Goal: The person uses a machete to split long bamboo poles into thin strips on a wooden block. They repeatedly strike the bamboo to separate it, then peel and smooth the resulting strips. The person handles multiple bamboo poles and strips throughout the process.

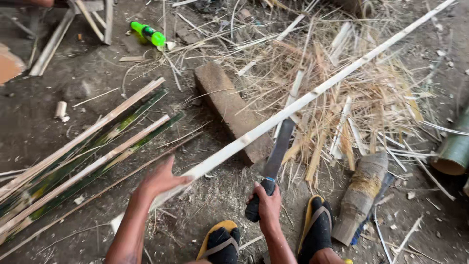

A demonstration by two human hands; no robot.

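Observation:
My left hand (160, 182) grips the near end of a long pale split bamboo strip (312, 98) that runs up to the top right. My right hand (267, 205) is closed on the black handle of a long dark knife (279, 149). The blade points up and lies against the underside of the strip, near a brown wooden block (229, 107) on the ground. My feet in yellow-and-black sandals (220, 242) rest at the bottom.
Split green and pale bamboo strips (83, 156) lie at the left. Dry shavings and slivers (351, 88) pile up at the right. A short bamboo stump (364, 193), a green bamboo tube (454, 149) and a green bottle (148, 33) lie around.

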